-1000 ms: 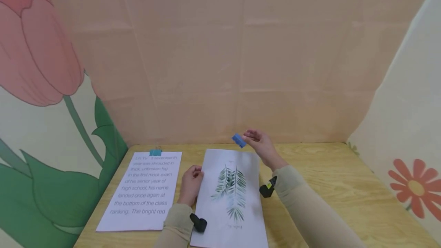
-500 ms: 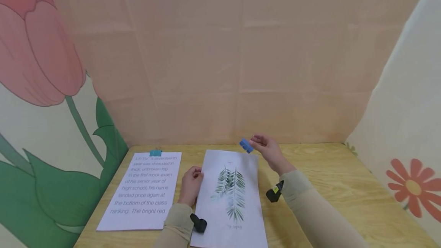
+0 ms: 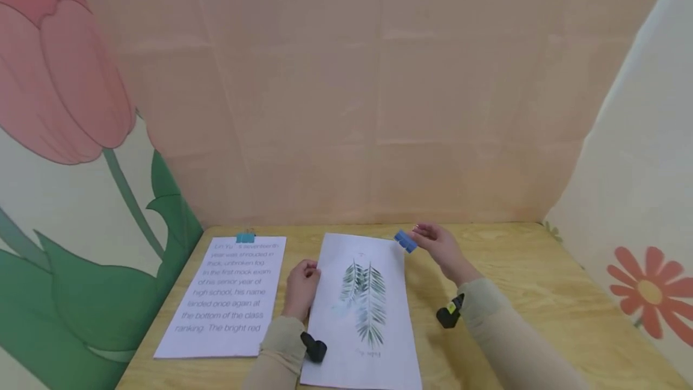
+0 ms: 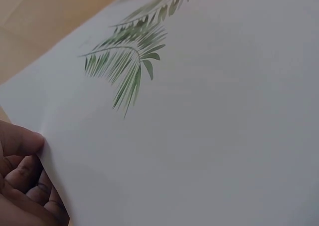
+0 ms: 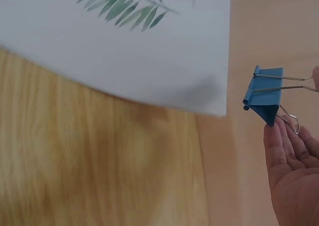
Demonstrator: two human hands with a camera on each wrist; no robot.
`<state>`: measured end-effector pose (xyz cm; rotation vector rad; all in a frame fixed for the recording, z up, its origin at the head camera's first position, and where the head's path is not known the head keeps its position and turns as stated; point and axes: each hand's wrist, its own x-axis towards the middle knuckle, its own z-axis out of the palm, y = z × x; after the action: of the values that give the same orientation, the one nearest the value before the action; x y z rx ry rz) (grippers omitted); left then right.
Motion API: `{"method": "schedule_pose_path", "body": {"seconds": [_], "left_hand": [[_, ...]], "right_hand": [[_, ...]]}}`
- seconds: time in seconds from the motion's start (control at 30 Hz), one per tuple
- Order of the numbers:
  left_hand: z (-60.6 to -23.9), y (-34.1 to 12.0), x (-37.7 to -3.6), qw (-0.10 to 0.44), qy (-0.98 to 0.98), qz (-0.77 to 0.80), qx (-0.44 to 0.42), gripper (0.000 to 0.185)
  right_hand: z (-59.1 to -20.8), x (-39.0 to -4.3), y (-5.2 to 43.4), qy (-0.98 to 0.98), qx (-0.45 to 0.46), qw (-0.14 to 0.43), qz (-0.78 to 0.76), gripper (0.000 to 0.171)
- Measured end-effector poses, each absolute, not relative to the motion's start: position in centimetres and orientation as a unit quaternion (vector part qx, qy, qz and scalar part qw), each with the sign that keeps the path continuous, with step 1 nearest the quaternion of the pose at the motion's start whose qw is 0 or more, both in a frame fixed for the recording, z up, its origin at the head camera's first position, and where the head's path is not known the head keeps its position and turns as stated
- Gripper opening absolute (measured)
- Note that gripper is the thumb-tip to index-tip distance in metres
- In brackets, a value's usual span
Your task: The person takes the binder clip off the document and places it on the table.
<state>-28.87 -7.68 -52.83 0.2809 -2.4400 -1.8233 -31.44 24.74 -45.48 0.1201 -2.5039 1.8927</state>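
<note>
A white sheet printed with green fern leaves (image 3: 364, 306) (image 4: 209, 111) (image 5: 124, 41) lies on the wooden table (image 3: 514, 294). My left hand (image 3: 301, 289) (image 4: 22, 178) grips the sheet's left edge, fingers curled under it. My right hand (image 3: 441, 244) (image 5: 291, 161) pinches a blue binder clip (image 3: 405, 241) (image 5: 263, 94) by its wire handles. The clip hovers just off the sheet's far right corner, its mouth towards the paper.
A second sheet with printed text (image 3: 227, 297) lies to the left, a teal binder clip (image 3: 245, 238) on its top edge. Pink backdrop panels close off the far side, and painted flower walls stand left and right.
My right hand has carried the blue clip to the right and lower, from above the sheet's top edge to beside its far right corner. The left hand has not moved.
</note>
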Motion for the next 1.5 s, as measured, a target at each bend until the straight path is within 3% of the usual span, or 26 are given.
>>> {"method": "schedule_pose_path", "body": {"seconds": [0.9, 1.5], "left_hand": [[-52.6, -5.5, -28.5, 0.081, -0.815, -0.567, 0.081, 0.011], [-52.6, -2.8, -27.7, 0.061, -0.825, -0.545, 0.137, 0.013]], "right_hand": [[-48.2, -29.7, 31.8, -0.853, -0.026, -0.015, 0.521, 0.074], [-50.0, -28.8, 33.5, -0.863, -0.065, -0.013, 0.501, 0.079]]}}
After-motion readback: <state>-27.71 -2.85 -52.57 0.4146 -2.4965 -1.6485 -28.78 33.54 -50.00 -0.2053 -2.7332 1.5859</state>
